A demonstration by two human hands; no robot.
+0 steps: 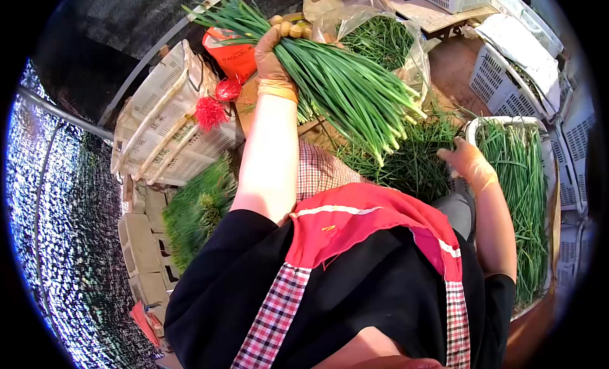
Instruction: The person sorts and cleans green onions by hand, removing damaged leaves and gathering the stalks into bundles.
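Note:
My left hand (273, 63) is raised at the upper middle, closed around a thick bunch of garlic chives (352, 83). Their pale cut ends fan out toward the lower right, while the green tips stick out past my fist to the upper left. My right hand (472, 164), in a thin orange glove like the left, is held low with its fingers apart and nothing seen in it. It hovers between a heap of loose dark green leaves (419, 159) and a white crate (550, 172) packed with long chives (512, 204).
White plastic crates (162, 115) stand at the left, beside an orange bag (231, 55) and red twine (212, 112). More chives (200, 201) lie at my left side. A clear plastic bag of greens (380, 42) sits ahead. Another crate (504, 83) is at the far right.

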